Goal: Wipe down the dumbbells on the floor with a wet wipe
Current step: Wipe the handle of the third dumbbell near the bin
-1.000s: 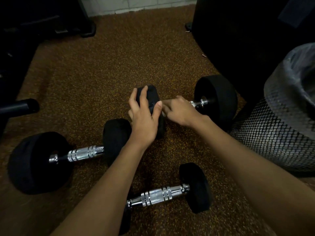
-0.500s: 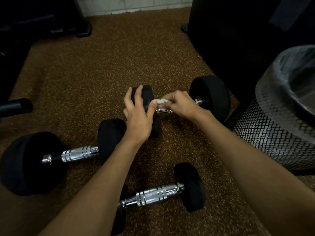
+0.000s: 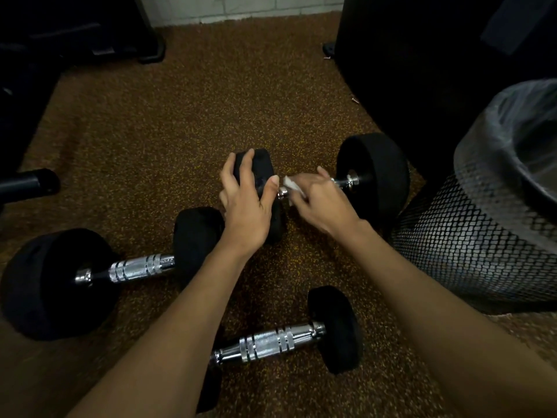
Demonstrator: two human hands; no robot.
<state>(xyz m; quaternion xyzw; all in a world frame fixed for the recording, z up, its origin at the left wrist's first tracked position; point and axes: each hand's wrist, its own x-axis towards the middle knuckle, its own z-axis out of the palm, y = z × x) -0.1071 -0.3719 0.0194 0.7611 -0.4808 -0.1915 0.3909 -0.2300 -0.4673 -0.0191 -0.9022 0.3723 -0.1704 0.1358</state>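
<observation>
Head view: three dumbbells lie on a brown speckled floor (image 3: pixel 180 116). The far dumbbell (image 3: pixel 376 176) lies crosswise in the middle, its right weight just beside a mesh bin (image 3: pixel 482 236) with a clear plastic liner (image 3: pixel 512 122). The left hand (image 3: pixel 245 203) grips the far dumbbell's left weight from above, fingers spread and curled over the top, thumb on the inner face. The right hand (image 3: pixel 322 200) is on the handle of the same dumbbell, fingers clamped on a white wet wipe (image 3: pixel 291 184) bunched against the bar near the left weight; most of the handle is hidden under this hand, only the chrome ends show. The left dumbbell (image 3: pixel 141 267) lies lower left, chrome handle bare, its right weight partly behind the left wrist and near the held weight; touching or not, cannot tell. The near dumbbell (image 3: pixel 271 342) lies between the two forearms, its left weight covered by the left forearm. Big black equipment (image 3: pixel 422 55) stands at the back right behind the bin, a black bar end (image 3: pixel 27 184) pokes in at the left edge, more dark gear (image 3: pixel 75 40) at the top left, too dim to tell, white block wall (image 3: pixel 241 7) at the top
</observation>
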